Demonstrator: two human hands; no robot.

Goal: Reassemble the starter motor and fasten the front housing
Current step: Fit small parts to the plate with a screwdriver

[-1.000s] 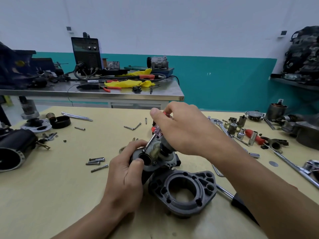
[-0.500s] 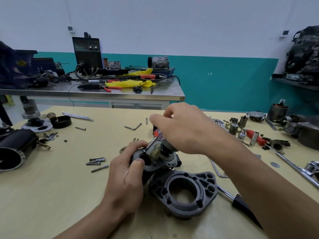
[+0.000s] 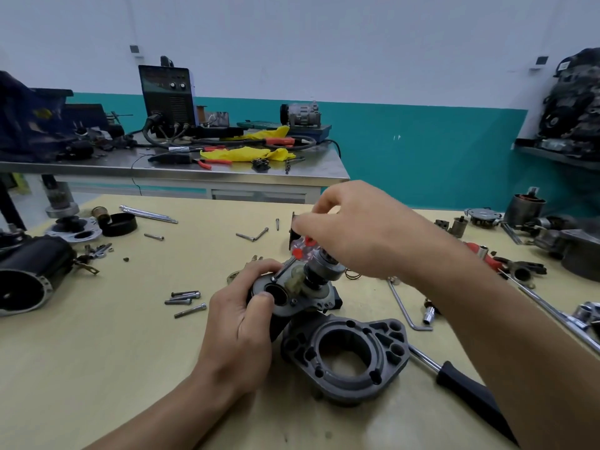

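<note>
**Starter motor gripped at the far-left edge of the front housing, screwdriver on its end plate**

I see the starter motor (image 3: 292,293) tilted up off the yellow table (image 3: 97,368), touching the far-left rim of the front housing (image 3: 312,347), which lies flat with its big round opening facing up. My left hand (image 3: 240,323), to the left of the housing, wraps the motor body, fingers curled round it and thumb on the end plate's edge. My right hand (image 3: 367,235), above and beyond the housing, pinches the clear-and-red handle of a screwdriver (image 3: 303,246) in curled fingertips. The shaft slants down to the end plate, and the tip meets it beside the round bore.

Right of the housing lies a black-handled ratchet bar (image 3: 467,388), and beyond that an L-shaped hex key (image 3: 406,310). Well left of the housing sit three loose bolts (image 3: 183,298), and farther left a black motor casing (image 3: 29,277) on its side.
</note>
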